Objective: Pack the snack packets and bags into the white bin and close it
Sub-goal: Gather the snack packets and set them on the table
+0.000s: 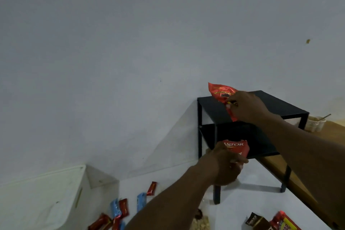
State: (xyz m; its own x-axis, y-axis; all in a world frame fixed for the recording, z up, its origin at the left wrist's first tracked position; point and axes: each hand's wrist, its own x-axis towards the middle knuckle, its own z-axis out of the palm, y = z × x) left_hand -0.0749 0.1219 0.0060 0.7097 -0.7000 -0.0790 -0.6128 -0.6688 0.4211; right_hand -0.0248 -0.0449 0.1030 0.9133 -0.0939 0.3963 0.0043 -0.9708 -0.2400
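Two hands work at a black two-tier metal shelf rack (276,104): the right hand (248,106) pinches a crinkled red foil snack bag (221,92) over its top tier, while the left hand (225,167) grips a red packet (237,147) lettered "ASTOR" at the front of its lower tier. Left of the rack sits the white plastic bin (56,198) — small red and blue packets (141,200) lie scattered between them.

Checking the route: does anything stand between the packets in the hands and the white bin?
Nothing visible blocks it. From the red bag and Astor packet, the way to the white bin is open; loose packets only lie flat between.
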